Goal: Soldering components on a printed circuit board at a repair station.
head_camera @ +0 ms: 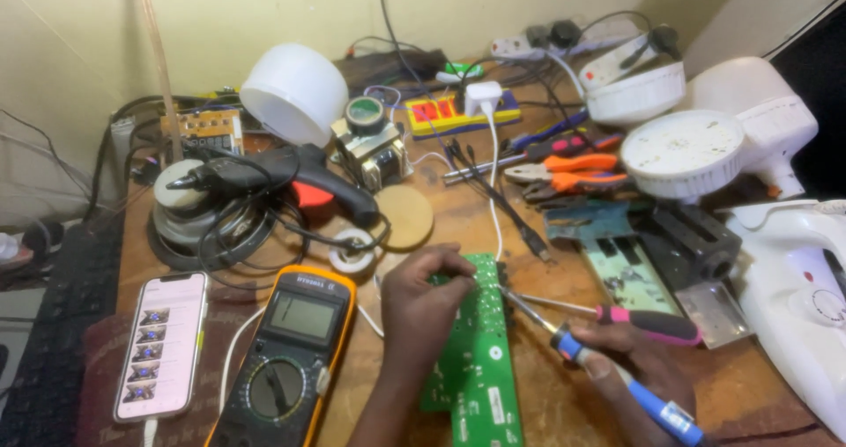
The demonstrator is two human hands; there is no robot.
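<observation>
My left hand pinches the top left edge of a long green circuit board lying on the wooden bench. My right hand grips a blue-handled screwdriver, its metal tip touching the board's upper right edge. A second screwdriver with a pink and black handle lies across my right hand, its shaft pointing toward the board too. A yellow-cased multimeter sits just left of my left hand.
A smartphone with a lit screen lies at the left. A black glue gun, white lamp covers, orange pliers, a power strip, a white iron and tangled cables crowd the bench.
</observation>
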